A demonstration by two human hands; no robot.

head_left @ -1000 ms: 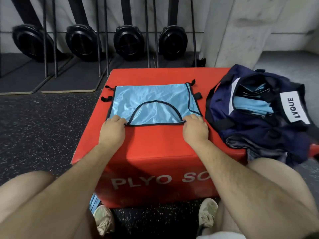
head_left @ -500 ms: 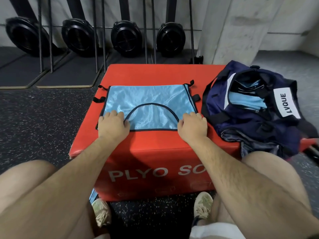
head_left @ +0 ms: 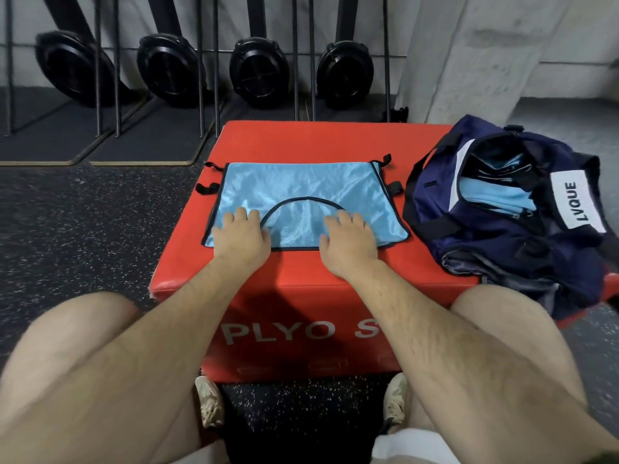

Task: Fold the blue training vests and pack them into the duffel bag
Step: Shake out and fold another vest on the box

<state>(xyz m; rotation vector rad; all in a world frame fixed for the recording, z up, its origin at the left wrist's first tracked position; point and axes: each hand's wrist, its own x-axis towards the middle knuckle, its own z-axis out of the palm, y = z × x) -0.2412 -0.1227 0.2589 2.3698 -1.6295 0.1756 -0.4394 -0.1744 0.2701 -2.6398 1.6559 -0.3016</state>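
While flat on the blue vest (head_left: 301,182) — left hand (head_left: 241,239) and right hand (head_left: 348,242), each grip released.

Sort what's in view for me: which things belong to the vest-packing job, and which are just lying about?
Job:
- blue vest, flat under both hands
- left hand
- right hand
- duffel bag, open
- folded vests inside it

Lying about:
- red plyo box, only the work surface
- black flywheel machines
- floor mats
- concrete pillar
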